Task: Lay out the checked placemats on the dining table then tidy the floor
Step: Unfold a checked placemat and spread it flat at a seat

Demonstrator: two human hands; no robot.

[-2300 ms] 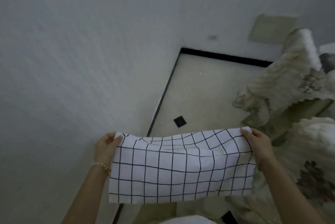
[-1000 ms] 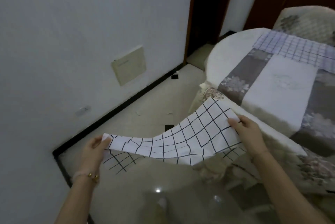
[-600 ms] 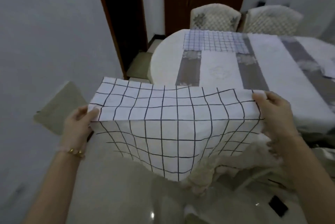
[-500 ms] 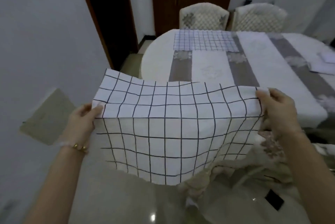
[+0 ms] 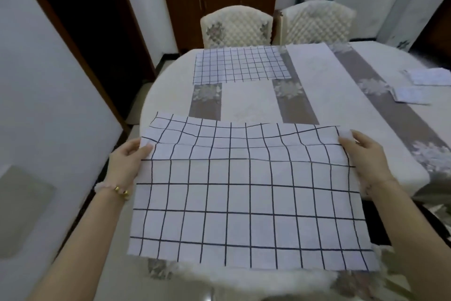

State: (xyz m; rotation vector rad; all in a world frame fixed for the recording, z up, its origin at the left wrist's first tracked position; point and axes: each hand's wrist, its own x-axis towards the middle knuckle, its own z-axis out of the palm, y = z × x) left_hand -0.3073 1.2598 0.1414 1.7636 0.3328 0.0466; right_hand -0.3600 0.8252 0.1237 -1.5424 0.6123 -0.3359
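I hold a white placemat with a wide black check (image 5: 246, 193) spread flat in front of me, over the near end of the dining table (image 5: 324, 95). My left hand (image 5: 128, 163) pinches its left edge and my right hand (image 5: 366, 156) pinches its right edge. The mat's far edge hangs over the tablecloth; its near part hides the table's front edge. A second placemat with a finer check (image 5: 240, 65) lies flat at the table's far side, in front of a chair.
Two quilted cream chairs (image 5: 235, 26) (image 5: 316, 22) stand behind the table. Folded pale cloths (image 5: 422, 83) lie on the table at the right. A white wall (image 5: 44, 95) is close on my left, with a dark doorway (image 5: 83, 22) beyond it. Glossy floor shows below.
The view swung up from the floor and wall to the table. The placemat, first hanging slack between my hands, is now stretched out and carried forward over the table's near end.
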